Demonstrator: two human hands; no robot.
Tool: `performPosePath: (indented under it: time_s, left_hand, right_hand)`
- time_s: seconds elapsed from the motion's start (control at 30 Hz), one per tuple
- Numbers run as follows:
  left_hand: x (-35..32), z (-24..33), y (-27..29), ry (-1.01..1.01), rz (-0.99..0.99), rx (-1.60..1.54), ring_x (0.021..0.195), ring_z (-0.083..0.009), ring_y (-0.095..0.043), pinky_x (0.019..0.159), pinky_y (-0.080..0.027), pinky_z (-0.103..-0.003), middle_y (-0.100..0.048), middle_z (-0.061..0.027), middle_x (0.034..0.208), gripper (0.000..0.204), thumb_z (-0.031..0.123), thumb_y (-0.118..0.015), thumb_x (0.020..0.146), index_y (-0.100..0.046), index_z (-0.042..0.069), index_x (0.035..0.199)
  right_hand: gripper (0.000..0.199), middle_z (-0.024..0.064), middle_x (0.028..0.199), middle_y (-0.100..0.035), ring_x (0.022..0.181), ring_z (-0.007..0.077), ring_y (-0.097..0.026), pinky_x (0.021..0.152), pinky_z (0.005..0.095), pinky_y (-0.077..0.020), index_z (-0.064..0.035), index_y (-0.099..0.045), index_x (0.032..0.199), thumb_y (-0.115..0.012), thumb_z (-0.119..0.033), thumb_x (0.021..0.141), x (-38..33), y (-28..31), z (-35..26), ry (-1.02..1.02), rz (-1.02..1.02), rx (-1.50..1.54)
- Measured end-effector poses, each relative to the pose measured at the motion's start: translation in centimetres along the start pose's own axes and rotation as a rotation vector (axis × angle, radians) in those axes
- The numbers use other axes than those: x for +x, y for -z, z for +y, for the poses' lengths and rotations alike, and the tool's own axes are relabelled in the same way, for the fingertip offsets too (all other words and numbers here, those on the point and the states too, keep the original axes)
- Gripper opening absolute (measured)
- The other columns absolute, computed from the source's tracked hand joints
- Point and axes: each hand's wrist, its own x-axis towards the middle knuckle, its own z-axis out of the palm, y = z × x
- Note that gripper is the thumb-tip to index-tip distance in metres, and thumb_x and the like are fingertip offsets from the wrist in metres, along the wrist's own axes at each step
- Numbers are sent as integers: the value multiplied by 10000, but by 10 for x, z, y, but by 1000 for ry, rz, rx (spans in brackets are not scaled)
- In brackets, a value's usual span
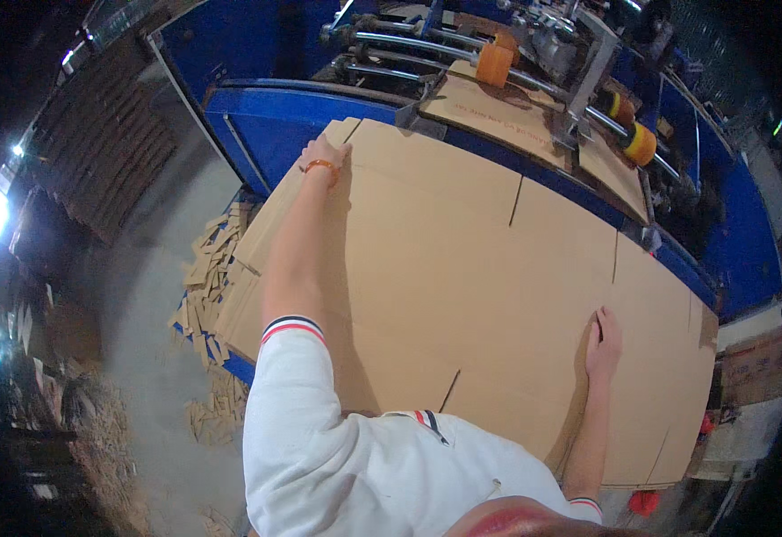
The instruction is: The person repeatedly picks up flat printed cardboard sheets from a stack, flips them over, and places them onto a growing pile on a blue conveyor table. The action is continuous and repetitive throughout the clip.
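Observation:
A large flat brown cardboard sheet [427, 259] with several slots cut into its edges lies on top of a stack in front of me. At its far left corner, my left hand [324, 157] is closed over the edge, an orange bracelet on the wrist. My right hand [604, 345] rests on the right part of the sheet. Its fingers point away from me, with a dark gap between thumb and fingers. Both forearms reach across the cardboard.
Beyond the sheet stands a blue machine [275, 125] with metal shafts and orange rollers [494, 64]. A printed cardboard piece [494, 107] lies under them. Cardboard scraps [208, 291] are heaped at the left. Stacked cardboard [105, 134] stands farther left.

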Motion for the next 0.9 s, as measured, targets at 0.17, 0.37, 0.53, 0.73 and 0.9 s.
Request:
performPosePath:
  time_s: [0.17,0.37,0.53,0.73,0.9]
  left_hand:
    - [18,12,-2,66,-64,-153,1152,-291,-597,968,-435,-453,-648,-104,1214,594,539,-733,713,-681,148,1156]
    - [35,-9,-19,-71,69,-497,920,-234,-683,833,-517,-341,-705,-123,1025,608,461,-800,698,-657,31,1103]
    - [44,-25,-16,-199,63,-931,822,-162,-659,744,-532,-302,-702,-91,993,566,360,-811,730,-647,-9,1127]
    - [77,-61,-3,378,350,-1271,866,-254,-684,797,-535,-341,-686,-138,1038,679,375,-796,736,-566,-31,1228]
    - [102,-88,-47,25,288,-785,1053,-362,-624,957,-468,-425,-648,-210,1151,809,498,-731,756,-512,-84,1273]
  right_hand:
    - [283,146,1269,-594,1178,330,-549,1019,411,-420,-21,-610,1187,-513,-87,930,-8,7,-5,-65,-25,-37]
    - [268,141,1266,-605,1196,291,-555,1034,391,-412,-14,-625,1165,-508,-76,932,-4,7,-12,-103,-18,-32]
    - [246,157,1234,-621,1174,289,-574,1014,377,-432,5,-637,1136,-514,-61,933,-7,5,-10,-111,20,-45]
    - [234,152,1210,-636,1139,298,-592,996,381,-444,-1,-649,1111,-526,-51,918,-19,6,4,-115,46,-43]
    - [232,147,1213,-636,1142,292,-591,991,376,-445,-1,-649,1108,-530,-55,917,6,-3,-14,-113,58,11]
